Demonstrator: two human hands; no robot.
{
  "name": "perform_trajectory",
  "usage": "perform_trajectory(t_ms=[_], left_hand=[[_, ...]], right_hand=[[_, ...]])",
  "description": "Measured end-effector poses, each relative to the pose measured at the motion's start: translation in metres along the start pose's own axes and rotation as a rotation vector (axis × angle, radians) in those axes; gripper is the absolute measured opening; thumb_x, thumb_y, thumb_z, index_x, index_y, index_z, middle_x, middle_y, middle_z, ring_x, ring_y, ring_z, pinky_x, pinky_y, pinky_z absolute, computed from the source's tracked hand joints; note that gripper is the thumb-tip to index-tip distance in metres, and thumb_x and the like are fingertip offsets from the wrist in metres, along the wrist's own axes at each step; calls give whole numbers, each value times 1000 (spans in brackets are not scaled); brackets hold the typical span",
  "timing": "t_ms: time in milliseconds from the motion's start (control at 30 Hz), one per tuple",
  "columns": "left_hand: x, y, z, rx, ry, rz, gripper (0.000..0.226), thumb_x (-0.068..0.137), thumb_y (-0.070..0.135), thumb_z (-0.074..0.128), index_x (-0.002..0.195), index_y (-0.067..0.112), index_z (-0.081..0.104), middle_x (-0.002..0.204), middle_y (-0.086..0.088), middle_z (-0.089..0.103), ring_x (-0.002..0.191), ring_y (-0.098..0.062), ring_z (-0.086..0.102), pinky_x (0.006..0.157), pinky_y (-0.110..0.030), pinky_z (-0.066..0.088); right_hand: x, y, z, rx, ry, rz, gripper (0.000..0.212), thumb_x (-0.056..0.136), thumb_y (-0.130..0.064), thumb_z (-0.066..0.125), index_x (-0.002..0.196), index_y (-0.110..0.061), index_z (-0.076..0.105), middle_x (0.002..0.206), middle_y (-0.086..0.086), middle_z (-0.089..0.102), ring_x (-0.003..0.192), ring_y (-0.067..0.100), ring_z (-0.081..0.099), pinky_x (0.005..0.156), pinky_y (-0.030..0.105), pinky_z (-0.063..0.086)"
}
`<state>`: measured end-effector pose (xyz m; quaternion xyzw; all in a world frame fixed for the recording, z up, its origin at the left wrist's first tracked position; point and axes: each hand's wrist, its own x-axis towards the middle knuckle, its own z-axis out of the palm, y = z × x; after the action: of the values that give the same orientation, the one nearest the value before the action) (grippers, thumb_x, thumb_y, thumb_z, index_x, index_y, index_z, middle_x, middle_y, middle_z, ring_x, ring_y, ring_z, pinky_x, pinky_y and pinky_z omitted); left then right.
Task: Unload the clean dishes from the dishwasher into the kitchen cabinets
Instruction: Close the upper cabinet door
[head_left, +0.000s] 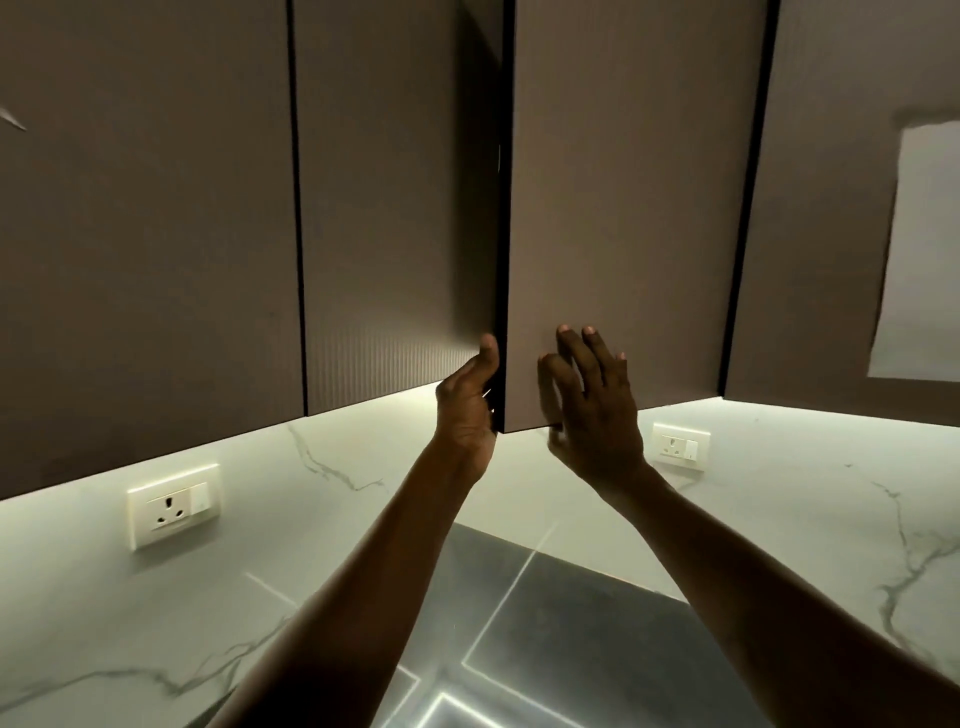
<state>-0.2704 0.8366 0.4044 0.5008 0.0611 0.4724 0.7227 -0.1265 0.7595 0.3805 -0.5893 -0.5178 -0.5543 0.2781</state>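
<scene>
A row of brown upper cabinets fills the view. The middle cabinet door (634, 208) stands slightly ajar, its dark left edge proud of the neighbouring door (395, 208). My left hand (467, 410) grips that edge near the bottom corner, thumb pointing up on the outside and fingers hidden behind the edge. My right hand (592, 405) lies flat on the door's front with its fingers straight and spread. No dish and no dishwasher is in view, and the cabinet's inside is hidden.
Below the cabinets runs a lit white marble backsplash (363, 467) with a socket on the left (174, 506) and another on the right (680, 447). A dark glossy countertop (571, 623) lies beneath my arms. More shut doors flank both sides.
</scene>
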Motion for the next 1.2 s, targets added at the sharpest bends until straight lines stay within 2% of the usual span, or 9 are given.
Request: perform_trajectory(t_ms=[133, 267, 400, 600, 767, 867, 1033, 1133, 1200], left_hand=[[-51, 5, 27, 243, 72, 96, 51, 69, 66, 66, 100, 26, 73, 102, -2, 77, 97, -30, 72, 87, -48, 60], [-89, 16, 50, 419, -6, 179, 21, 90, 35, 68, 104, 20, 72, 97, 8, 75, 90, -12, 73, 86, -32, 61], [-110, 23, 75, 503, -125, 246, 27, 92, 25, 69, 115, 12, 74, 100, 9, 75, 91, -9, 73, 79, -23, 59], [-132, 22, 104, 490, -217, 286, 33, 87, 23, 76, 116, 8, 74, 105, -2, 77, 95, -18, 75, 80, -31, 61], [-147, 21, 137, 465, -317, 371, 30, 81, 25, 84, 106, 10, 79, 92, -1, 79, 83, -14, 77, 75, -34, 63], [-155, 15, 157, 493, -311, 398, 32, 77, 34, 87, 103, 15, 81, 88, 3, 79, 80, -11, 76, 75, -40, 64], [-168, -1, 183, 511, -260, 451, 36, 72, 39, 89, 100, 18, 81, 90, 8, 78, 80, 4, 72, 80, -25, 61], [-175, -10, 199, 534, -239, 503, 39, 72, 42, 89, 102, 18, 80, 94, 8, 78, 82, 9, 69, 82, -14, 55], [-176, -15, 210, 552, -238, 520, 45, 70, 45, 89, 103, 16, 80, 96, 6, 78, 83, 5, 70, 83, -18, 57]], right_hand=[[-7, -31, -47, 170, 34, 146, 93, 67, -23, 89, 140, -12, 34, 149, 22, 40, 137, 46, 40, 99, 59, 50], [-26, -27, -85, 376, 78, 256, 90, 74, -26, 86, 145, -15, 32, 154, 18, 37, 140, 39, 40, 101, 49, 53], [-33, -19, -120, 448, 132, 339, 98, 69, -23, 90, 146, -13, 30, 152, 19, 41, 137, 35, 45, 112, 16, 30], [-58, -17, -153, 385, 220, 426, 96, 69, -6, 88, 147, -8, 33, 137, 19, 57, 121, 37, 60, 100, 40, 53], [-73, 0, -175, 343, 327, 495, 65, 83, -4, 74, 141, 0, 46, 114, 13, 70, 95, 26, 71, 88, 27, 57], [-80, 10, -183, 328, 330, 554, 65, 82, 0, 76, 141, 2, 50, 104, 7, 73, 81, 19, 70, 85, 12, 52], [-95, 28, -195, 417, 339, 655, 59, 84, -3, 77, 139, -4, 55, 100, -3, 73, 77, 18, 71, 75, 33, 61], [-94, 34, -208, 487, 369, 749, 45, 84, -2, 77, 127, 0, 63, 96, 3, 75, 82, 11, 72, 76, 29, 60], [-95, 40, -218, 482, 365, 816, 29, 84, -2, 76, 112, 5, 68, 84, -2, 72, 78, 9, 70, 73, 27, 58]])
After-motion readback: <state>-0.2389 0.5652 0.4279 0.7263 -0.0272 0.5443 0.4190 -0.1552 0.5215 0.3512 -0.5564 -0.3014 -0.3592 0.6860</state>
